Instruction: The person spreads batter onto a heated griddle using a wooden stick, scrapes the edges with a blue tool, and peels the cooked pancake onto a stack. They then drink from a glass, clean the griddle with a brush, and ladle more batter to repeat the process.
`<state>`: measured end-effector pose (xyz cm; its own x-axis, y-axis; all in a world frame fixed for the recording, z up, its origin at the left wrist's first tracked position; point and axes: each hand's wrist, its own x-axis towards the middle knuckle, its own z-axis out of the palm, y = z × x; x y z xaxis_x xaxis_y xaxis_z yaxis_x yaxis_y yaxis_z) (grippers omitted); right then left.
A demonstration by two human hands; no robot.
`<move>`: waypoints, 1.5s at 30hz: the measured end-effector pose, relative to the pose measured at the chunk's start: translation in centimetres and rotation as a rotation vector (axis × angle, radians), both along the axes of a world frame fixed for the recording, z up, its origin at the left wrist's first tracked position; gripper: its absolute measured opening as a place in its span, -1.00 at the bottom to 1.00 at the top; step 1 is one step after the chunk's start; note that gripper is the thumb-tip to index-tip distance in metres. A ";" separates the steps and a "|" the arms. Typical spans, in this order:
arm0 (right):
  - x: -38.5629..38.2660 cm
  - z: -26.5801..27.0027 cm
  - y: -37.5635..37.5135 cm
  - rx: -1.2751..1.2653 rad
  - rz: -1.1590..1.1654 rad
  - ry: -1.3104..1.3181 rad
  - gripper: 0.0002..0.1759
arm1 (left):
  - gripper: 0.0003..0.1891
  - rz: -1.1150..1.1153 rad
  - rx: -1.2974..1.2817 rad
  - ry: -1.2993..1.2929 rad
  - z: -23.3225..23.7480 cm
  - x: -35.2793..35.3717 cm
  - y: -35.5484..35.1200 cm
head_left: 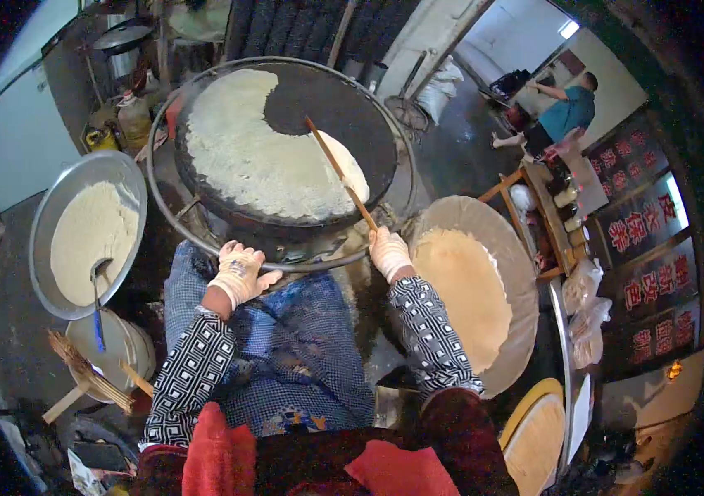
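Watching through the head camera, I judge the spreading well past halfway. The pale batter sheet [244, 157] covers the near and left parts of the big round griddle [335, 107], and only a dark bare patch at the griddle's far right looks left to cover, though I cannot tell how cooked the batter is. The right hand [389, 252], gloved, is closed around the near end of a long wooden stick [340, 172]. The stick slants out over the griddle, and its far end reaches the edge of the bare patch. The left hand [240, 273] (also gloved) rests on the griddle's near rim with the fingers loosely spread, holding nothing. Left of the griddle stands a metal basin [79, 169] of batter with a ladle [97, 289] in it. To the right of the griddle, close by, a wide tray [484, 219] carries a stack of finished sheets [468, 298] — so earlier rounds seem done. The room is a rough workshop with a dark, stained floor [451, 157]. Red signs [641, 223] with characters hang well to the griddle's right, and beyond the griddle another person [563, 112] stands near a bright doorway.
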<state>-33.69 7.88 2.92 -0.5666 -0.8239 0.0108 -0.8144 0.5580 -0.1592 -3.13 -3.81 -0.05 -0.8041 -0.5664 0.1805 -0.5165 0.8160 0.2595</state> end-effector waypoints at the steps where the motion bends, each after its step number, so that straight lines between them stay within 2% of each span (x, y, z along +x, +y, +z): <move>1: 0.3 -0.6 0.3 -0.061 0.080 0.010 -0.61 | -0.48 0.041 -0.003 -0.017 -0.3 0.7 -0.3; 2: 1.5 -0.6 0.7 -0.117 0.176 0.017 -0.62 | -0.47 0.028 -0.017 0.016 -0.6 1.1 -0.7; 4: 2.8 -1.8 1.7 0.024 0.244 0.040 -0.66 | -0.47 0.047 -0.066 0.065 -0.9 1.7 -1.2; 6: -1.4 -6.9 1.6 -0.401 0.130 -0.485 -0.68 | -0.48 0.074 -0.081 0.017 -0.7 2.2 -1.5; 7: -2.3 -5.3 0.7 -0.241 0.086 -0.170 -0.67 | -0.47 0.094 0.008 -0.025 0.2 2.5 -1.7; 8: -2.5 -3.4 0.0 -0.085 0.040 0.145 -0.66 | -0.44 0.137 -0.009 -0.124 0.8 2.5 -1.5; 11: -1.5 -1.4 -1.1 -0.130 0.128 0.229 -0.67 | -0.37 0.125 -0.021 -0.269 2.7 1.2 0.1; 14: 0.7 -1.5 0.6 -0.144 0.214 0.143 -0.70 | -0.31 0.046 0.166 -0.311 3.4 -2.2 2.7; 16: 1.4 -3.8 2.3 -0.108 0.332 0.204 -0.72 | -0.30 0.055 0.180 -0.299 3.9 -3.8 3.3; 18: -2.5 -8.0 2.0 -0.171 0.318 0.220 -0.74 | -0.28 0.062 0.178 -0.262 3.0 -3.4 3.4; 20: -3.3 -4.3 0.9 -0.122 0.121 0.146 -0.73 | -0.29 0.021 0.179 -0.234 2.1 -3.0 2.6; 22: -3.0 -2.2 -0.3 -0.072 0.066 0.184 -0.68 | -0.30 0.016 0.164 -0.224 2.7 -2.7 2.6; 23: -2.3 -1.7 -0.3 -0.139 0.154 0.267 -0.70 | -0.30 0.006 0.196 -0.275 3.1 -2.5 2.5; 24: -2.4 -2.2 -0.2 -0.176 0.202 0.203 -0.69 | -0.30 0.005 0.229 -0.317 3.5 -2.3 2.3; 26: -1.5 -3.2 0.7 -0.132 0.279 0.249 -0.70 | -0.31 0.038 0.225 -0.275 3.2 -1.8 1.9; 28: -4.8 -7.5 1.4 -0.140 0.350 0.266 -0.71 | -0.33 0.045 0.137 -0.210 2.5 -1.2 1.9; 30: -11.1 -12.6 -0.8 -0.411 0.173 -0.038 -0.71 | -0.35 0.046 0.134 -0.189 2.3 -0.8 1.3; 31: -4.4 -3.3 -1.0 -0.133 0.159 0.226 -0.70 | -0.37 0.035 0.123 -0.171 2.1 -0.4 1.0; 34: -1.7 -0.8 -1.5 -0.158 0.207 0.104 -0.69 | -0.40 0.045 0.079 -0.090 0.8 0.6 0.0; 36: -0.6 -1.6 -0.2 -0.168 0.332 0.183 -0.66 | -0.39 0.062 0.032 -0.068 0.3 1.1 -0.6; 37: -0.5 -2.6 0.3 -0.062 0.324 0.212 -0.66 | -0.37 0.060 0.062 -0.156 0.8 1.3 -1.2; 38: -1.2 -3.5 0.4 -0.042 0.343 0.213 -0.66 | -0.38 0.067 0.033 -0.090 1.1 2.2 -1.3; 40: -3.5 -3.9 -0.5 -0.080 0.114 0.161 -0.60 | -0.41 0.080 0.022 -0.057 0.1 2.8 -2.2; 42: -4.3 -3.2 -2.1 -0.087 0.136 0.207 -0.63 | -0.41 0.134 0.021 -0.112 1.4 3.2 -2.0; 44: -3.0 -2.4 -2.0 -0.136 0.258 0.228 -0.63 | -0.39 0.164 0.070 -0.320 2.9 2.3 -1.0; 45: -1.8 -2.2 -1.6 -0.094 0.268 0.231 -0.63 | -0.36 0.134 0.083 -0.316 3.1 1.3 0.1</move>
